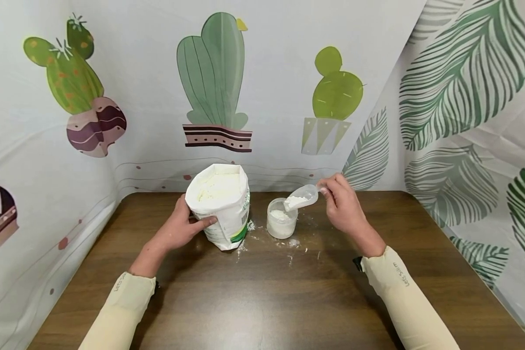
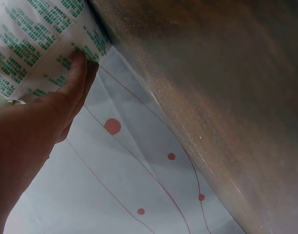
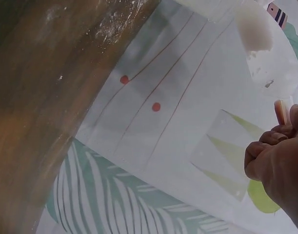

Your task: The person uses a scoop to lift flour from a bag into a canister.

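My left hand (image 1: pixel 179 228) grips a white paper bag (image 1: pixel 227 221) of pale powder, its thumb across the front and its fingers behind. The bag's top is open and it leans a little toward me. In the left wrist view, green print covers the side of the bag (image 2: pixel 36 44) by the fingers. My right hand (image 1: pixel 343 206) pinches the handle of a clear plastic scoop (image 1: pixel 308 193). White powder lies in the scoop, whose lip tips down over the rim of a clear round jar (image 1: pixel 282 227). Powder partly fills this jar, which stands on the table right of the bag.
Spilled powder (image 1: pixel 294 243) dusts the brown wooden table (image 1: pixel 253 296) around the jar and bag. A cloth (image 1: pixel 280 87) printed with cacti and leaves hangs behind the table's back edge and along its sides.
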`<state>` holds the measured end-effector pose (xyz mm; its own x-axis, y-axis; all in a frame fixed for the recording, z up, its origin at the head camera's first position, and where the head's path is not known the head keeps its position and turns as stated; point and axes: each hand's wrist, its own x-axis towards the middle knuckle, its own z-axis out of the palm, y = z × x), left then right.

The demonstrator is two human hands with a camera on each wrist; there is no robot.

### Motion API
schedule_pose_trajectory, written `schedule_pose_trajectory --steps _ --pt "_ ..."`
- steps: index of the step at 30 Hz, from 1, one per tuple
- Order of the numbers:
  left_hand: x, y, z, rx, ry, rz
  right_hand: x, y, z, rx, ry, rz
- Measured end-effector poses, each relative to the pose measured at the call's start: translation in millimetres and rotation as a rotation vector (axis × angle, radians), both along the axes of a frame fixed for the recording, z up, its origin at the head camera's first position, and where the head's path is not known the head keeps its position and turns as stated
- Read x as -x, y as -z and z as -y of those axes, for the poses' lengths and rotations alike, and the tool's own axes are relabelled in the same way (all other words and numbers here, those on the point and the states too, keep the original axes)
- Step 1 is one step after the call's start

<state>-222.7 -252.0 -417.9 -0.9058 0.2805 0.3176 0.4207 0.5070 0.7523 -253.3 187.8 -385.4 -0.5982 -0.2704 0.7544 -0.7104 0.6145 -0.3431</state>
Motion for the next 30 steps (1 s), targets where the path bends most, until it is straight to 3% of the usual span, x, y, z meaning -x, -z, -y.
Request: schedule_pose_trajectory --steps 12,22,30 --pt "0.3 -0.4 1 0.001 -0.012 0.023 -1.4 -4.7 5 -0.049 -0.012 -0.055" --pt "1.9 0.2 0 -0.022 0.017 -0.018 0.4 -4.0 7 -0.104 -0.021 -0.068" --pt "3.1 3.8 1 0.018 -0.025 0.021 0.7 -5.7 11 -0.130 -0.050 -0.100"
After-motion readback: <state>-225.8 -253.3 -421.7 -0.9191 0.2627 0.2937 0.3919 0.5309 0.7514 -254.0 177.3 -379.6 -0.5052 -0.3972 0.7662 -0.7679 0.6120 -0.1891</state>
